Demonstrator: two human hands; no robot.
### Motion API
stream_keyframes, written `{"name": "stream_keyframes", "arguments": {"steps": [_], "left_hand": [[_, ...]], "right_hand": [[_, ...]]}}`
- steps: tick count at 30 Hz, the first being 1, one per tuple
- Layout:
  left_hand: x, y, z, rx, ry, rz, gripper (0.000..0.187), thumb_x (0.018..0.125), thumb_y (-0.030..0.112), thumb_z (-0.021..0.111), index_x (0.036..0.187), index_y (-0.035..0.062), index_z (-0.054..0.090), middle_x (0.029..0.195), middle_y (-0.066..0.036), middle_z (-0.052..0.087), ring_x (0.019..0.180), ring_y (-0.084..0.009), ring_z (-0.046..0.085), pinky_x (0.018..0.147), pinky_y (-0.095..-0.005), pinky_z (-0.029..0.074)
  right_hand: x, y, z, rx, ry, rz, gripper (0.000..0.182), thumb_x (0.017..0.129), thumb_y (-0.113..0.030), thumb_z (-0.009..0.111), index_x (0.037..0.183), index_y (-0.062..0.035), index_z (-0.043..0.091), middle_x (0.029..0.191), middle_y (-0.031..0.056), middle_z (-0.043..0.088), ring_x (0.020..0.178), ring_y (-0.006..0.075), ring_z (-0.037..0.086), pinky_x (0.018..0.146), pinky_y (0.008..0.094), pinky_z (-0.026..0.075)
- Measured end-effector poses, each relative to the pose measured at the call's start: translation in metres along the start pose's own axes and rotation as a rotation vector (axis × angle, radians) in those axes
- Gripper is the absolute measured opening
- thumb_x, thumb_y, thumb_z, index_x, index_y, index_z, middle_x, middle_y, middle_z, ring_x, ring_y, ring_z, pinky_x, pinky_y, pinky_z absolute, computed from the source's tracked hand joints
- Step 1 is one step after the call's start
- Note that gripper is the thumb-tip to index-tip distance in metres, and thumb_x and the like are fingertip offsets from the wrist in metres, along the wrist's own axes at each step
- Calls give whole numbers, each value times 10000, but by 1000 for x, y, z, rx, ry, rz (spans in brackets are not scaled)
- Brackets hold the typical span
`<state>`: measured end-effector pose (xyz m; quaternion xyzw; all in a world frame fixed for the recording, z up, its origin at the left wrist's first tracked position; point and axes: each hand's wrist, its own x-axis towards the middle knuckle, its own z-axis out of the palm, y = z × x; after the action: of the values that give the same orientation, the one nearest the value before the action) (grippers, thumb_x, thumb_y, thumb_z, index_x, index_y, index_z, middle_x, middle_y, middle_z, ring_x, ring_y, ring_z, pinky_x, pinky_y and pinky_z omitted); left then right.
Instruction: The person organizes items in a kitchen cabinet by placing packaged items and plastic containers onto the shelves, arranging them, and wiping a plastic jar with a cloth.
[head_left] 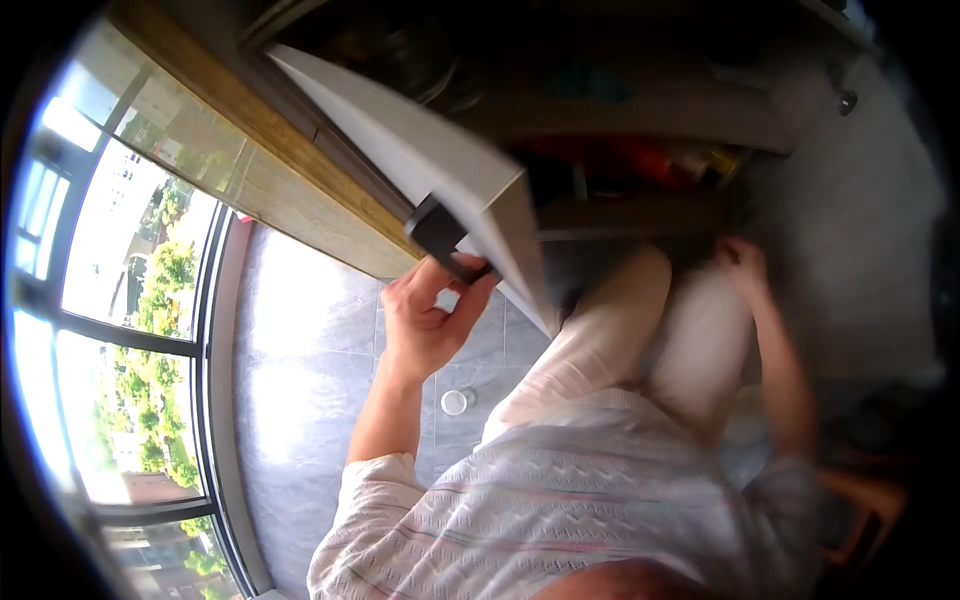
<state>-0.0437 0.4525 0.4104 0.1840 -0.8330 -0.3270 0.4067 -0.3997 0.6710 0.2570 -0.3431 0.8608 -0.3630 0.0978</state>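
Observation:
My left hand (435,310) has its fingers and thumb closed around the dark handle (440,235) of a pale cabinet door (430,130), which stands swung open. Over my knee, next to the trousers (690,330), is my right hand (743,268), its fingers curled in. That hand is blurred and in shade, and no object shows in it. Behind the door, the cabinet shelf (640,110) lies in shadow. Red packaging (640,160) sits on the lower level, too dim to name exactly.
A second pale door (850,220) stands open at the right. On the grey tiled floor (310,350) is a small white round cup-like object (454,402). A wooden stool or chair (870,500) is at lower right, and windows (130,330) line the left.

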Motion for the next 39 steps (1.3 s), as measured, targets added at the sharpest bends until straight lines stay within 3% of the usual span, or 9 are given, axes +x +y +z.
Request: {"name": "stream_keyframes", "arguments": {"steps": [2,5,8,16,23,28,32,36,39], "left_hand": [[36,-5,42,73,25,102,149,674,23,661,703,24,515,604,-72,544,504,-152,555,464,-246,445],[93,-23,104,144,97,142,130,686,43,653,744,14,540,606,-67,564,502,-121,560,472,-231,452],[138,-42,143,198,198,154,101,683,77,619,728,47,534,636,-77,569,545,-207,568,505,-289,451],[196,-64,176,302,272,75,131,679,157,602,743,63,537,721,-114,582,649,-312,564,579,-391,454],[207,-68,180,322,255,12,122,681,160,579,753,65,553,737,-119,594,667,-319,569,600,-390,464],[187,-59,174,391,286,63,96,687,152,580,717,62,563,683,-88,598,611,-267,575,554,-348,462],[126,-40,136,250,219,107,99,706,127,620,767,54,592,654,-46,590,546,-143,556,541,-252,446],[49,-14,68,-104,84,3,84,748,-8,586,826,20,600,704,-10,610,614,-35,534,561,-190,420],[-2,-9,9,-311,34,-97,67,725,-42,602,761,7,575,721,-22,593,645,-54,527,584,-185,408]], "right_hand": [[2,9,2,85,-10,33,148,744,-109,584,869,-34,611,727,71,620,633,141,575,605,253,455],[8,5,2,98,-38,31,142,738,-95,596,867,-37,612,703,41,609,616,103,551,590,232,450],[15,15,6,104,-54,4,141,739,-95,597,863,-29,610,686,37,601,609,86,544,576,223,448],[14,7,6,100,-92,-15,153,742,-107,592,870,-23,605,707,57,612,619,108,563,592,236,458],[12,14,9,81,-64,-37,163,747,-134,584,868,-28,605,726,70,620,632,137,583,605,252,464],[12,1,3,13,-55,-46,171,735,-153,586,860,-38,608,733,70,622,637,149,583,609,260,463],[10,-3,2,13,-48,5,170,725,-161,589,849,-49,614,738,67,624,656,163,588,622,271,462],[7,-13,6,-39,-42,-61,174,725,-161,584,854,-52,624,768,89,628,689,196,596,640,288,463],[8,-17,14,-50,-57,-100,181,730,-164,585,866,-53,626,797,100,629,705,205,599,653,298,464]]}}
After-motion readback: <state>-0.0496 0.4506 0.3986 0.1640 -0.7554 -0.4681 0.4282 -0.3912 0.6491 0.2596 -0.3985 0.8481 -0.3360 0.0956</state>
